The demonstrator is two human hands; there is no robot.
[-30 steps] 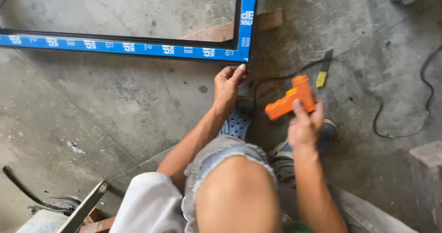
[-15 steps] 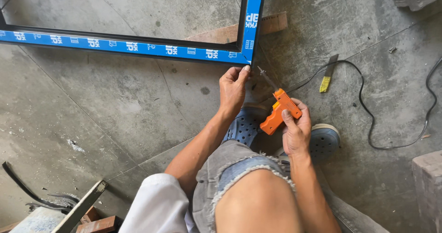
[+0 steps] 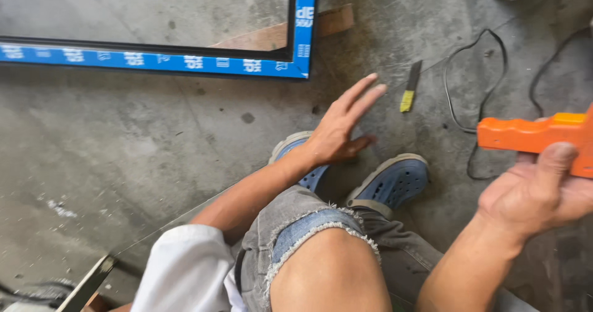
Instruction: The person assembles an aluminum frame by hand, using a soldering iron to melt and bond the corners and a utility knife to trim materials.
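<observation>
Two hands are off the black frame taped in blue [image 3: 185,62] on the far concrete floor [image 3: 123,151]: our left hand [image 3: 340,130] spread empty, our right hand [image 3: 537,191] gripping the orange power tool [image 3: 531,133], so we judge fastening not begun.

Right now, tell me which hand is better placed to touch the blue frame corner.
Left. The left hand is open, empty and stretched toward the blue frame; the right hand is farther off, holding the orange tool.
</observation>
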